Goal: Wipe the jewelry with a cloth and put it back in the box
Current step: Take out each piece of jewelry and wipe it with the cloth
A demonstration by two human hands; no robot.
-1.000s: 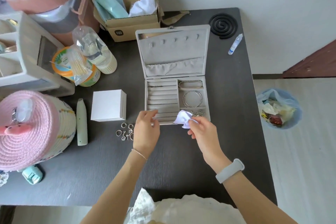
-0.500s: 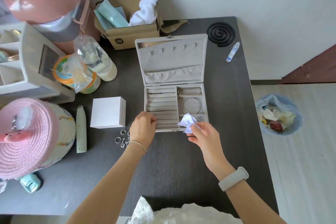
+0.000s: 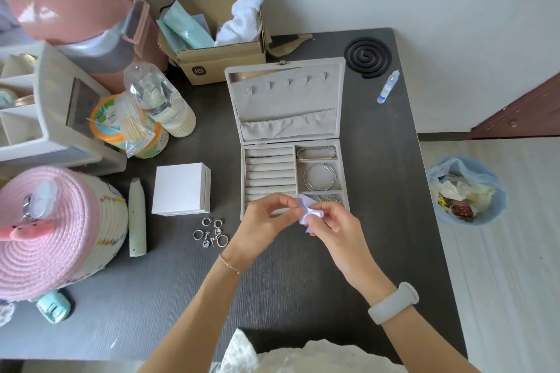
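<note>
1. The cloth (image 3: 306,211) is bunched between both hands, over the open box's (image 3: 341,160) front edge.
2. The left hand (image 3: 263,224) pinches its left side; the right hand (image 3: 331,225) pinches its right.
3. Any jewelry inside the cloth is hidden.
4. Rings (image 3: 211,232) lie on the tabletop (image 3: 303,291), left.

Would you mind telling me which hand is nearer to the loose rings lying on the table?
The left hand: it is just right of the loose rings. The right hand is farther right, beyond the left, pinching the cloth with it.
</note>
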